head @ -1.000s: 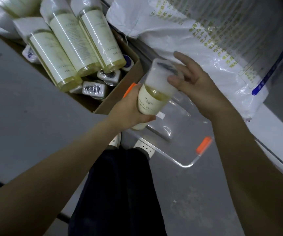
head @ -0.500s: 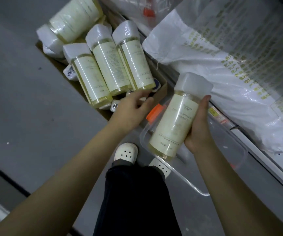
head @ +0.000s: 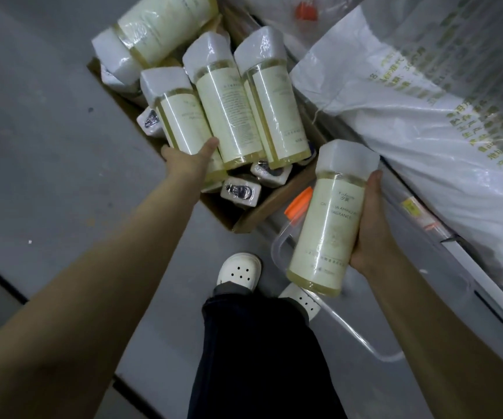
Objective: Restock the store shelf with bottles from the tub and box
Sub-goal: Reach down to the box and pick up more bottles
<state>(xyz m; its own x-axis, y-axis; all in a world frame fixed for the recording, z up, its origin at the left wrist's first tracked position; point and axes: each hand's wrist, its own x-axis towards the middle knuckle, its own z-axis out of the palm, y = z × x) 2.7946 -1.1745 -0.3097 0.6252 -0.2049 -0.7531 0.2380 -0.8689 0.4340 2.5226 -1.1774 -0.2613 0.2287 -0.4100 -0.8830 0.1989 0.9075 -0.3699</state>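
A grey store floor [head: 47, 146] fills the left of the frame, crossed by a dark seam. On it stands an open cardboard box [head: 244, 222] heaped with shrink-wrapped bottles of pale yellow liquid, each with a cream label and a white cap. The person's left hand [head: 188, 164] reaches into the box at the base of the leftmost bottle [head: 180, 122]. The thumb lies across its label and the fingers are hidden beneath, so the hand appears to clasp the bottle, though the grip is not fully seen. Two matching bottles [head: 226, 110] lie side by side just to its right, and a fatter one [head: 159, 28] rests across the top of the pile. Small white wrapped bottles [head: 239, 192] sit on the box bottom.

Below, white perforated clogs [head: 239, 272] and dark trousers [head: 259, 358] show between the arms. A clear plastic tub [head: 277, 246] with an orange clip [head: 298, 204] stands beside the box. Above the tub the right hand [head: 371, 231] grips an unwrapped bottle [head: 329, 225], cap uppermost and slightly tilted, thumb along its right side and fingers wrapped behind. A white woven sack [head: 425, 131] with green print lies at far right.
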